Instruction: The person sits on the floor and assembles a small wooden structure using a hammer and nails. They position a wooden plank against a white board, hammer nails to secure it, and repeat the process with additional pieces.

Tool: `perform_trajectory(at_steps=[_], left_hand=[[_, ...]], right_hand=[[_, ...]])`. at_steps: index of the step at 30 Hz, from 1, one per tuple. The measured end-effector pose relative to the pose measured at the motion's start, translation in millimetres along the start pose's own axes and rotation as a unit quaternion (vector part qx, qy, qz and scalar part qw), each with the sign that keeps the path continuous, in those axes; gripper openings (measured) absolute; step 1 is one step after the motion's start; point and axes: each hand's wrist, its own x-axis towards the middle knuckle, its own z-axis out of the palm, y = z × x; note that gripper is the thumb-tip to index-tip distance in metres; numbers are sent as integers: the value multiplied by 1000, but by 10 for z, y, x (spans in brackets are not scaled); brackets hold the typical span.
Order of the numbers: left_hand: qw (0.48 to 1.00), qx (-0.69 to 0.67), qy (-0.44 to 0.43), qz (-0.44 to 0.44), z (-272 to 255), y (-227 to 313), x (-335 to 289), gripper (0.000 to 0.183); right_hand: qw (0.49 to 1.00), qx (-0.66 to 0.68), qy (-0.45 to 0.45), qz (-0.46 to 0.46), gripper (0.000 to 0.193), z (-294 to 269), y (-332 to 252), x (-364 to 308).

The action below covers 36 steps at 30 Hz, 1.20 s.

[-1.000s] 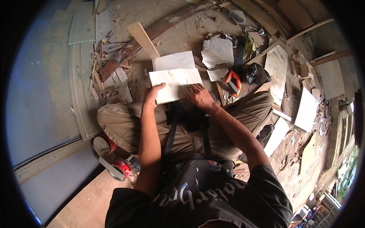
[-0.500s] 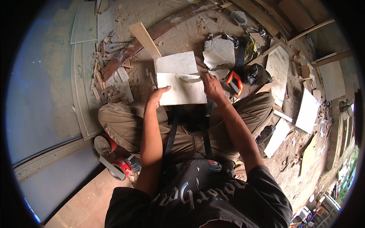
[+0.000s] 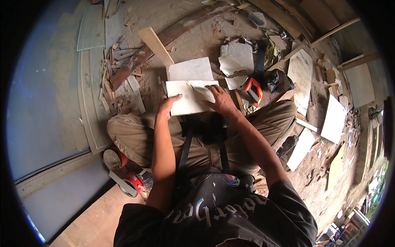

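A white rectangular board [image 3: 183,105] is tilted up above my crossed legs. My left hand [image 3: 165,107] grips its left edge, with the thumb on the face and the other fingers mostly hidden behind. Bent over the right part of the board, my right hand [image 3: 223,101] holds a pale, slightly curled strip of thin sheet [image 3: 202,91] against the face. Whether that strip is paper or some other material, I cannot tell. Just beyond the held board is a second greyish-white panel [image 3: 190,69], partly covered by it.
A wooden plank [image 3: 156,46] leans beyond the panel. An orange-and-black handsaw handle [image 3: 253,91] lies right, near a crumpled black bag [image 3: 279,80] and a grey block [image 3: 237,57]. Wood scraps [image 3: 119,96] litter the left. Open cans [image 3: 131,185] stand by my left knee; white offcuts [image 3: 334,119] lie right.
My right hand has moved left from the board's right edge onto its face, carrying the pale strip inward. The board has shifted slightly left; my left hand keeps its grip.
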Motion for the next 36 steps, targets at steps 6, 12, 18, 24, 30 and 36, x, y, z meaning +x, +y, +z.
perform_trajectory(at_steps=[6,12,18,24,30,36], left_hand=[[999,30,-27,21,-143,-69,-9,52],[996,38,-67,51,-44,2,-56,50],[987,25,-132,90,-27,64,-108,42],[979,26,-153,132,-11,20,-141,40],[973,94,-181,109,64,25,-134,40],[973,91,-184,104,79,49,-142,40]], right_hand=[[977,127,165,36,20,-113,428,164],[914,25,318,248,47,-357,1130,2],[986,29,160,40,52,-171,298,67],[993,15,120,-16,46,64,-111,98],[996,44,78,3,34,54,105,59],[995,38,89,-12,28,-13,39,37]])
